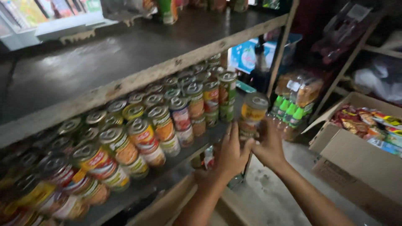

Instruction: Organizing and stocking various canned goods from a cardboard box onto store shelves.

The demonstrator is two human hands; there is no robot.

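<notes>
Both hands grip a small stack of cans at the end of a wooden shelf.

The stack of cans (252, 115) stands at the shelf's (138, 81) right end, left hand (230, 155) and right hand (269, 146) closed around its lower part. Rows of stacked tins (167, 121) fill the shelf to the left; green-capped bottles (288, 111) and a cardboard box of snack packets (360, 155) sit to the right.

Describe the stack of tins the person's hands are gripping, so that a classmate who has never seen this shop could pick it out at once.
Find the long wooden shelf packed with rows of stacked tins. Follow it to its right end, where both hands, the left hand and the right hand, close round the stack of tins. Unlike its neighbours, it stands apart from the rows, at the shelf's edge.
</notes>
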